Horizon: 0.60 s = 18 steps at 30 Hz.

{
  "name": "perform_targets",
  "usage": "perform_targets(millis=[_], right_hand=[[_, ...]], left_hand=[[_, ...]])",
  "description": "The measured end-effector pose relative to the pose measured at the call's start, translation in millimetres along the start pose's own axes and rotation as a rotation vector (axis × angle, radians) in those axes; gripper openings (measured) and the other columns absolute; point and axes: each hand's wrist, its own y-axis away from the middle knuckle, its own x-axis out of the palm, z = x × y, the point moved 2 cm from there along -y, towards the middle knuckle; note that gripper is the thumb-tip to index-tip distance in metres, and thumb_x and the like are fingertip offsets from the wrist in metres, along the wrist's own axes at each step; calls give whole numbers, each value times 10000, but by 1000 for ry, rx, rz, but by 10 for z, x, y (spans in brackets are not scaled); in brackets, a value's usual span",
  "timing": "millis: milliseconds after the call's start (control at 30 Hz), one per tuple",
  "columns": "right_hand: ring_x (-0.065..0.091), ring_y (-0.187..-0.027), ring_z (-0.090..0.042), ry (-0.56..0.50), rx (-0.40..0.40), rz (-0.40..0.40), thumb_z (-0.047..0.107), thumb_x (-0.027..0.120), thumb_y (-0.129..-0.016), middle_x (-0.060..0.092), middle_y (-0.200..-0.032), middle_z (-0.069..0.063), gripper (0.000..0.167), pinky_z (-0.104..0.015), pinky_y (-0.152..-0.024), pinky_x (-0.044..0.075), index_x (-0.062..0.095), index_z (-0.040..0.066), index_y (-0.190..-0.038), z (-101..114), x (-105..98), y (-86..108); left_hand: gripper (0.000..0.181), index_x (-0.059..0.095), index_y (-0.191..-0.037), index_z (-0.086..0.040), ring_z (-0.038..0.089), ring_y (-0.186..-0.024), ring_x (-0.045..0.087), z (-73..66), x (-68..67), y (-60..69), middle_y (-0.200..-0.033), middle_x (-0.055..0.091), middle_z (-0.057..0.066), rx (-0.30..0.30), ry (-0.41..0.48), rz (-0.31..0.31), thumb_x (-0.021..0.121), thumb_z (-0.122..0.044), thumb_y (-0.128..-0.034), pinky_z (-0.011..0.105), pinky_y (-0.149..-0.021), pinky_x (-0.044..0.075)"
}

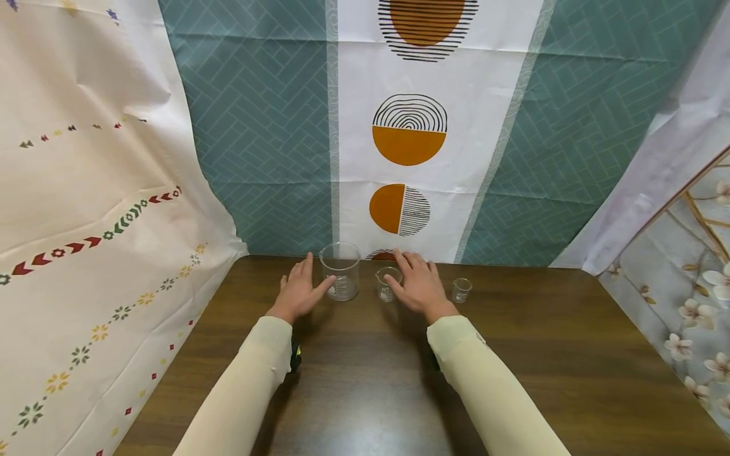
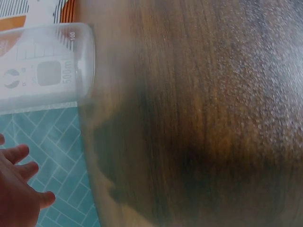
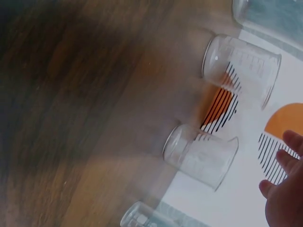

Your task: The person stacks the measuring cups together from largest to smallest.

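Several clear glass beakers stand in a row at the back of the table. My left hand (image 1: 299,291) hovers with fingers spread just left of the largest beaker (image 1: 342,282), whose 500 ml marking shows on the glass beaker wall (image 2: 47,71) in the left wrist view. Fingers extended, my right hand (image 1: 421,285) is raised beside a medium beaker (image 1: 385,290) and holds nothing. In the right wrist view a further beaker (image 3: 201,158) appears, which the right hand hides from the head view. The smallest beaker (image 1: 462,290) sits to the right of that hand.
The brown wooden table (image 1: 365,380) runs up to a teal and white patterned cloth (image 1: 262,126) hanging behind the beakers. A cream cloth (image 1: 102,253) borders the left side, and a floral cloth (image 1: 678,304) the right.
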Motion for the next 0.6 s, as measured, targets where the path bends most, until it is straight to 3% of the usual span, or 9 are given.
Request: perform_targets(millis=[233, 600], right_hand=[[307, -1428, -267, -2, -19, 26, 595, 362, -973, 366, -1530, -62, 676, -600, -1137, 202, 238, 252, -1543, 86, 21, -69], [291, -1439, -272, 23, -41, 65, 604, 366, -963, 364, -1537, -62, 680, -592, -1145, 198, 298, 225, -1524, 215, 87, -188]], left_hand=[[975, 15, -1557, -71, 411, -1472, 161, 14, 25, -32, -1599, 178, 203, -21, 19, 10, 367, -713, -913, 686, -1119, 117], [1018, 44, -1557, -69, 402, -1469, 179, 14, 59, -56, -1589, 201, 209, -54, 49, 22, 512, -664, -876, 669, -1127, 137]])
